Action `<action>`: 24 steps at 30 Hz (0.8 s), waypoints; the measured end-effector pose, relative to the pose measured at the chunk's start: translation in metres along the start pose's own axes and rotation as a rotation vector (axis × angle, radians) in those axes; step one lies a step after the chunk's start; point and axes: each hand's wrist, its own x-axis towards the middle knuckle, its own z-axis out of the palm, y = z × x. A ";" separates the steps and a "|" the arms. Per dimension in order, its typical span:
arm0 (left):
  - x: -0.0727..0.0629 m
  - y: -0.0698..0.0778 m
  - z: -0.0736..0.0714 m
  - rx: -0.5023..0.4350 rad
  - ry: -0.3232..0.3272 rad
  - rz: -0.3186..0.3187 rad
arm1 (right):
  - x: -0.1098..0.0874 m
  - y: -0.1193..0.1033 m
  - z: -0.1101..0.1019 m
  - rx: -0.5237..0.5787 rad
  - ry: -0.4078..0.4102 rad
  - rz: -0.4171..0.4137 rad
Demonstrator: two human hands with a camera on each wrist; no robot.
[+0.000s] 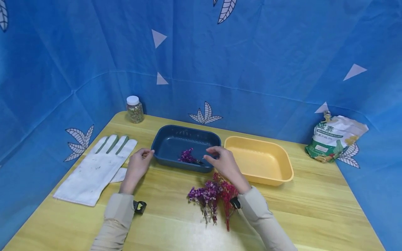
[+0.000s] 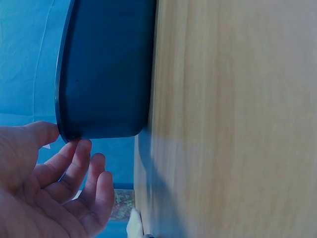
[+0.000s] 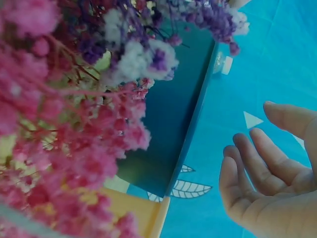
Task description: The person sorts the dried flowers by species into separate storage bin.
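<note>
My left hand [image 1: 139, 165] is at the left end of a dark blue plastic basin [image 1: 176, 165]. In the left wrist view, its thumb and index finger pinch the basin's rim [image 2: 60, 106] at a corner. A small sprig of purple dried flowers [image 1: 187, 156] lies inside the basin. Over the basin's right end hovers my right hand [image 1: 223, 161], fingers loosely bent, holding nothing. Below that wrist, bunches of purple dried flowers [image 1: 205, 193] and red dried flowers [image 1: 228, 195] lie on the table. Pink blossoms [image 3: 74, 129] fill much of the right wrist view.
A yellow basin [image 1: 260, 158] stands right of the blue one. White work gloves [image 1: 94, 174] lie at the left. A white-lidded jar [image 1: 135, 111] stands at the back left corner, and a clipped bag [image 1: 329, 139] at the back right. Blue cloth [image 1: 251, 52] hangs behind.
</note>
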 end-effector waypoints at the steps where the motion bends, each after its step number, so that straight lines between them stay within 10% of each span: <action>1: 0.000 0.001 0.000 -0.002 -0.001 0.001 | -0.002 0.000 -0.001 -0.003 0.007 0.001; 24: -0.004 0.006 -0.001 0.006 -0.026 -0.019 | -0.064 0.021 -0.014 -0.015 0.121 -0.129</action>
